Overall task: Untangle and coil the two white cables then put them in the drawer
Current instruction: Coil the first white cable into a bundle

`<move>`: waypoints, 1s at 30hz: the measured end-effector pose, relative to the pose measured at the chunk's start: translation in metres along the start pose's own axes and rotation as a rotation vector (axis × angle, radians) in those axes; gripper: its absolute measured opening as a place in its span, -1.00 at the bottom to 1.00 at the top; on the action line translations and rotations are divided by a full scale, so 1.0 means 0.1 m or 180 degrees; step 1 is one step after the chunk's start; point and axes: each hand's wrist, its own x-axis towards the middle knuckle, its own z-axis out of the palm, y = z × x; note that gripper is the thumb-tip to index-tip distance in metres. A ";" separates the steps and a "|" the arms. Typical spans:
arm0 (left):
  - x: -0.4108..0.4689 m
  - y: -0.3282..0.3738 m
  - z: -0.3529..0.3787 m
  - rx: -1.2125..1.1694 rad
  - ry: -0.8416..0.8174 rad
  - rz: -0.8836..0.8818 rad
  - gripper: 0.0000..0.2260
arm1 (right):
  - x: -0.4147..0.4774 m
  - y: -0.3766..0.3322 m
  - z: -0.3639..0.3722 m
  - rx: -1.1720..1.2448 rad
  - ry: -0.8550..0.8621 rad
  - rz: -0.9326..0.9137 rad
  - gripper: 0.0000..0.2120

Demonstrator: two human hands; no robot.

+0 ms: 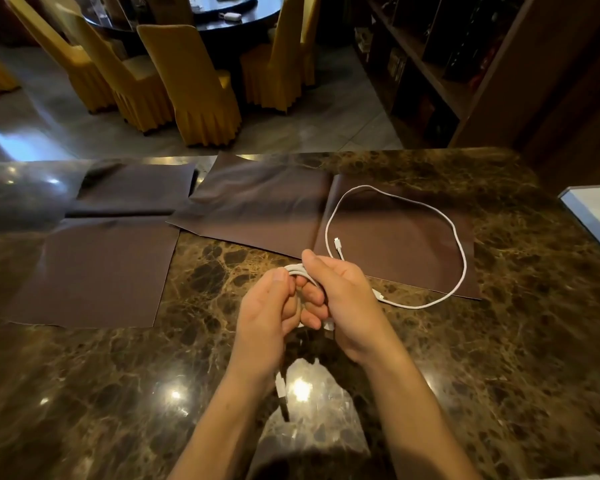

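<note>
White cables (459,251), brown mats (94,275), dark veined marble table (499,375), yellow chairs (191,84).

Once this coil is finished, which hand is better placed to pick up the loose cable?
Probably the right hand: the loose cable lies on the brown mat to its right, one end right beside it. The left hand sits farther away.

Two bare forearms (no sleeves, no jewellery).

I see brown mats (90,271) lying on the marble counter (499,341) left of and beyond my hands. Yellow chairs (187,81) ring a dark round table (222,19) far ahead.
</note>
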 end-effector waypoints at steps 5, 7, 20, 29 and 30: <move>0.04 -0.05 -0.06 0.0800 0.0337 0.0221 -0.68 | -0.04 0.11 -0.11 -0.0710 0.0271 -0.0210 -0.68; 0.05 -0.04 -0.11 0.0851 0.0399 0.0259 -0.67 | -0.09 0.15 -0.17 -0.1131 0.0392 -0.0311 -0.75; 0.11 -0.15 -0.22 0.0952 0.0515 0.0090 -0.65 | -0.29 -0.03 -0.18 -0.1144 -0.0330 -0.0190 -0.92; 0.09 -0.16 -0.21 0.0830 0.0325 -0.0062 -0.65 | -0.20 0.24 -0.08 -0.2699 0.0881 -0.1310 -0.91; 0.09 -0.16 -0.21 0.0797 0.0294 -0.0061 -0.64 | -0.19 0.25 -0.10 -0.2790 0.0941 -0.1377 -0.91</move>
